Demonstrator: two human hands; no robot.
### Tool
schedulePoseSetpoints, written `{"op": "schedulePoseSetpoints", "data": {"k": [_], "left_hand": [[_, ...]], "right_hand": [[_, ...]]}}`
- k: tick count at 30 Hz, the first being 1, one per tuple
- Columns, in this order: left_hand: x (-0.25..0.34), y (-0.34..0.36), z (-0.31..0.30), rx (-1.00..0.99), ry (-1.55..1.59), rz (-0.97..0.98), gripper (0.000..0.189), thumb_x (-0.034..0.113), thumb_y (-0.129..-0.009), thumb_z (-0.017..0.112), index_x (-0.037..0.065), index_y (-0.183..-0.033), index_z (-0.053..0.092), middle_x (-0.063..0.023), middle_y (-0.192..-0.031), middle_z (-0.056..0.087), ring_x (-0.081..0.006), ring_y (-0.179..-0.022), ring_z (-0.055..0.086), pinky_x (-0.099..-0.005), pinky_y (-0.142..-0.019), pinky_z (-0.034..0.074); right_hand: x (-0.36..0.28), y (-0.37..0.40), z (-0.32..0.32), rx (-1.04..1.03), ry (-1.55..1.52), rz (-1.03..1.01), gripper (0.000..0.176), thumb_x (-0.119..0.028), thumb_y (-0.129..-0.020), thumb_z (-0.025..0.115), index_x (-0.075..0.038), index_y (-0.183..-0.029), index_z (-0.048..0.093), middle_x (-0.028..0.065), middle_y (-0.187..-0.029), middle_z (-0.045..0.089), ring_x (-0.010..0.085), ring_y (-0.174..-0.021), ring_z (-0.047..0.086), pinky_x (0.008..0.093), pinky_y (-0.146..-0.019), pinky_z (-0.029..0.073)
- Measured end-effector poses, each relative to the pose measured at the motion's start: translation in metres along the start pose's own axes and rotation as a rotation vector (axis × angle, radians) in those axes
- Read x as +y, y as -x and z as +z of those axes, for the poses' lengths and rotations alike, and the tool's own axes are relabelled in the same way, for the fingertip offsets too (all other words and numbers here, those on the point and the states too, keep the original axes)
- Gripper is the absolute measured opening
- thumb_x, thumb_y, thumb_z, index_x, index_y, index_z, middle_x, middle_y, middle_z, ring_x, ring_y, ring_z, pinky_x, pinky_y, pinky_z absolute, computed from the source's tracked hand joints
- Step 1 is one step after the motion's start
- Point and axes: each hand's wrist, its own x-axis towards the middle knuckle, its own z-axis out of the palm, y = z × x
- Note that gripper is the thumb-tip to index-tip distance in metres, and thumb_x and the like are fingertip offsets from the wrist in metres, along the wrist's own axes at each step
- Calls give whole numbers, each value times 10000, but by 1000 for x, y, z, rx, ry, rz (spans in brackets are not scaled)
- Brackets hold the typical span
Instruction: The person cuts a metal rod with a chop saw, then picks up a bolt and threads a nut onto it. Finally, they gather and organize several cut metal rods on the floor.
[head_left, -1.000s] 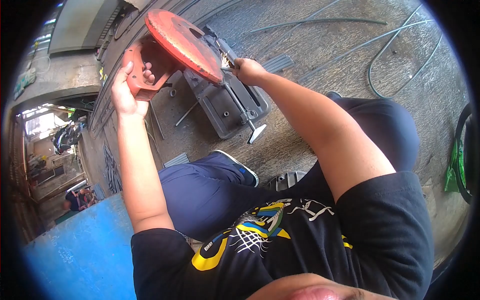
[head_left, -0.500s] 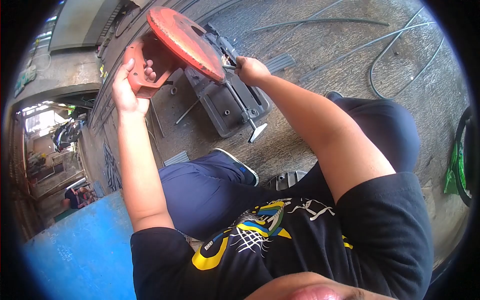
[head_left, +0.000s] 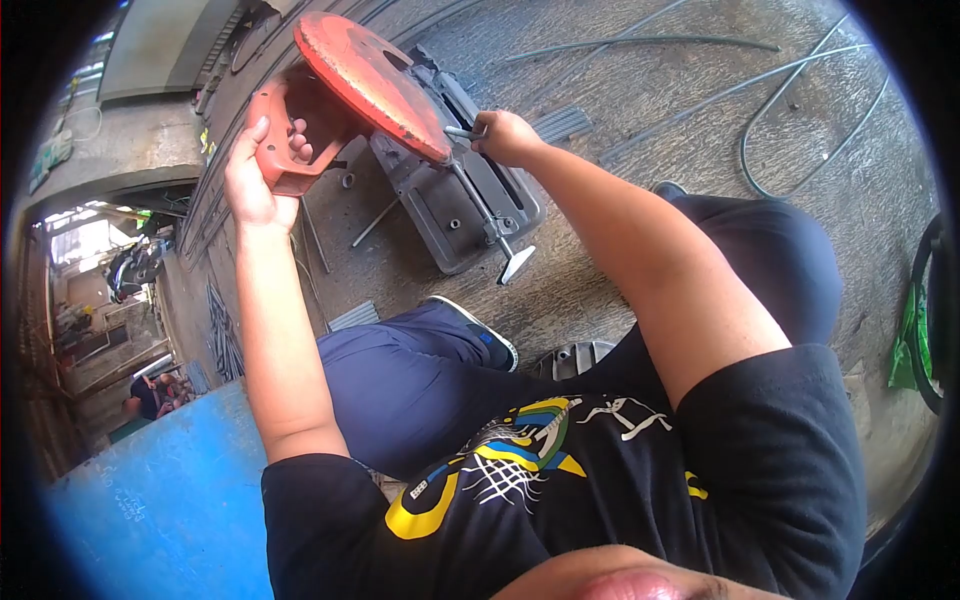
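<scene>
In the head view, my left hand (head_left: 262,178) is wrapped round the orange D-shaped handle (head_left: 270,125) of a chop saw. The saw's round orange blade guard (head_left: 365,80), worn along its rim, stands tilted above a dark grey base (head_left: 445,225). My right hand (head_left: 507,138) is closed on a thin metal rod (head_left: 462,133) at the guard's right edge. Beneath the guard, the rod's far end and the blade are hidden. A screw clamp with a T-shaped handle (head_left: 515,265) sticks out from the base towards me.
Long metal rods (head_left: 640,42) and a bent rod loop (head_left: 755,165) lie on the rough concrete floor. A blue panel (head_left: 170,500) is at my lower left. Another person (head_left: 150,397) is low in the left background. A green bag (head_left: 908,340) lies at the right edge.
My right hand and the rod have shifted very slightly right, away from the guard. Small bright specks by the guard's edge no longer show. My left hand stays on the handle.
</scene>
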Motion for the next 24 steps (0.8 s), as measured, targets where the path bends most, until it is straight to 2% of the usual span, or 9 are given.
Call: {"op": "schedulePoseSetpoints", "data": {"k": [3, 6, 9, 17, 21, 23, 24], "left_hand": [[0, 0, 0, -5, 3, 2, 475, 260, -884, 549, -39, -1242, 457, -161, -1004, 594, -214, -827, 584, -349, -788, 510], [1, 0, 0, -2, 3, -1, 470, 261, -886, 547, -39, -1237, 461, -160, -1007, 594, -216, -830, 585, -351, -791, 508], [1, 0, 0, -3, 9, -11, 467, 265, -888, 545, -40, -1232, 465, -161, -1010, 596, -218, -832, 587, -353, -792, 509], [2, 3, 5, 10, 7, -6, 459, 260, -873, 562, -35, -1211, 467, -144, -983, 582, -187, -808, 574, -332, -753, 511], [2, 3, 5, 11, 12, -14, 459, 262, -873, 562, -34, -1211, 465, -145, -986, 580, -188, -811, 573, -331, -754, 511], [1, 2, 3, 9, 14, -12, 461, 263, -874, 562, -33, -1214, 464, -145, -987, 579, -188, -811, 573, -332, -755, 510], [1, 1, 0, -3, 17, -15, 463, 263, -883, 549, -38, -1225, 464, -157, -998, 591, -204, -824, 584, -343, -775, 513]], "right_hand": [[2, 0, -7, -45, 13, 53, 289, -231, -728, 751, -76, -951, 650, 147, -937, 670, 312, -921, 636, 396, -807, 495], [7, -3, -6, 40, -64, 48, 262, -245, -728, 746, -77, -915, 674, 139, -901, 677, 284, -899, 645, 382, -797, 497], [9, -7, -4, -25, -85, 26, 225, -252, -753, 722, -74, -883, 677, 131, -887, 682, 272, -886, 648, 377, -781, 498], [11, -7, -4, -159, -175, 113, 192, -247, -849, 611, -69, -863, 680, 70, -720, 687, 208, -698, 665, 360, -724, 506], [12, -8, -4, -175, -192, 114, 187, -247, -856, 604, -76, -876, 676, 90, -791, 692, 233, -770, 665, 367, -747, 502], [10, -6, -3, -62, -51, 23, 172, -238, -849, 614, -86, -907, 671, 113, -885, 689, 268, -867, 652, 378, -784, 495], [8, -6, -4, -62, -52, 23, 172, -238, -849, 614, -86, -907, 671, 113, -885, 689, 268, -867, 652, 378, -784, 495]]}}
